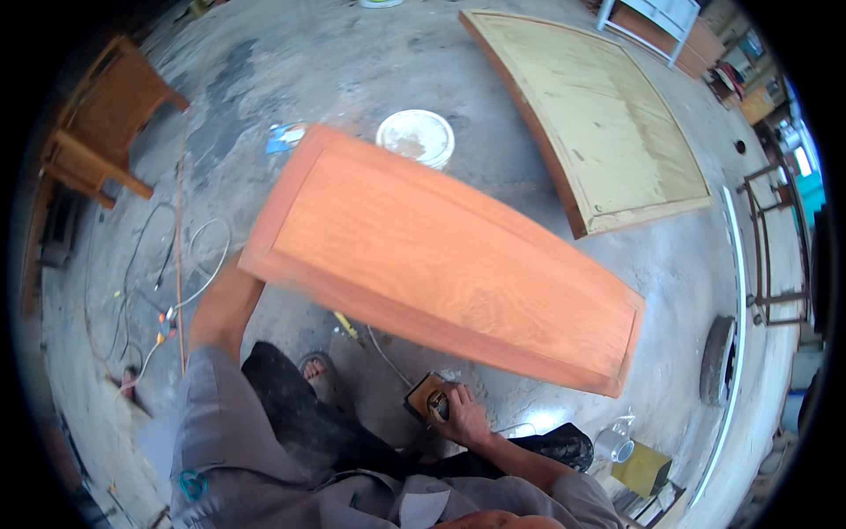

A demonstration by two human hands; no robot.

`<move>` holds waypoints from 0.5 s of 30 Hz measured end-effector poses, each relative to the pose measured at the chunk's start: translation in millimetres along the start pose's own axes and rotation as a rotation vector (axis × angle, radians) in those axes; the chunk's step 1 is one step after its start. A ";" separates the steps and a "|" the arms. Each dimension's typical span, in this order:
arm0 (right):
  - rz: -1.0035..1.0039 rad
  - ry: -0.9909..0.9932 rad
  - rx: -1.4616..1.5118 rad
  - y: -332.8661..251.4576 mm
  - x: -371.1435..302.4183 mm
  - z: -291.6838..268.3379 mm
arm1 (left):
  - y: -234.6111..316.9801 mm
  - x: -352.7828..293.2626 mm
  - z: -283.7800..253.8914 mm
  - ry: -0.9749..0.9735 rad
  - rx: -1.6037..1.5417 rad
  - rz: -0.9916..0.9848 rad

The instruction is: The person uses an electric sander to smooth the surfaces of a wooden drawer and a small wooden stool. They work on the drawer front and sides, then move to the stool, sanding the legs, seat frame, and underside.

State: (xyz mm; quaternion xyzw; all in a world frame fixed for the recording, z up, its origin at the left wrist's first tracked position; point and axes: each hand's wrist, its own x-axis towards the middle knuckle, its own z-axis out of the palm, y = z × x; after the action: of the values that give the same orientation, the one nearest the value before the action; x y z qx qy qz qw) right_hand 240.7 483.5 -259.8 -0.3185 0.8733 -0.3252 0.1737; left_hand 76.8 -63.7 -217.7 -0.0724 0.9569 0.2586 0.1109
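Note:
A long reddish-orange wooden panel (441, 256) with a raised frame border lies slantwise across the middle, tilted, its left end partly blurred. My left forearm (225, 304) reaches up to the panel's left end and passes behind it. The panel hides my left hand, so its fingers do not show. Low down between my legs, my right hand (463, 416) is closed around a power sander (429, 398) with a square base. A cord (388, 357) runs from the sander up under the panel.
A white lidded bucket (415, 137) stands behind the panel. A large pale framed board (608, 123) lies at the far right. At left are a wooden chair (110, 123) and tangled cables (167, 313). A clear plastic container (614, 443) and a tyre (718, 361) are at right.

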 end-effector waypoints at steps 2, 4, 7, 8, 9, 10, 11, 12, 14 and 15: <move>0.043 -0.023 -0.023 -3.6 -3.1 -1.2 | -35.3 -1.2 25.0 -0.032 0.022 -0.084; 0.080 -0.014 -0.027 -2.2 -8.0 5.5 | -57.7 1.9 39.9 -0.063 0.064 -0.152; 0.105 -0.041 -0.021 -5.7 -9.4 0.5 | -95.0 -1.1 81.0 -0.103 0.061 -0.229; 0.138 -0.029 -0.028 -6.4 -8.9 -1.1 | -101.5 -0.7 93.0 -0.104 0.043 -0.246; 0.157 -0.033 -0.027 -8.8 -8.4 0.3 | -112.2 -10.3 105.4 -0.111 0.034 -0.278; 0.176 -0.052 -0.011 -12.8 -11.7 2.8 | -120.1 -21.1 112.8 -0.114 0.023 -0.307; 0.159 -0.046 0.001 -14.7 -12.7 3.7 | -128.5 -28.7 120.0 -0.108 0.006 -0.329; 0.133 -0.039 0.016 -14.9 -9.2 1.6 | -134.8 -42.4 124.9 -0.091 -0.025 -0.341; 0.125 -0.047 0.018 -18.2 -6.7 -7.3 | -139.2 -69.2 142.7 -0.053 -0.096 -0.326; 0.137 -0.070 -0.001 -18.9 -3.8 -12.5 | -138.7 -99.4 147.4 0.016 -0.147 -0.302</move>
State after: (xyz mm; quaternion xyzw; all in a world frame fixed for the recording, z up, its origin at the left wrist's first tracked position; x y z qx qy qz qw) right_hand 245.5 480.7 -237.5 -0.2693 0.8866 -0.3006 0.2261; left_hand 225.7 -99.0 -383.3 -0.2254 0.9144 0.3078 0.1351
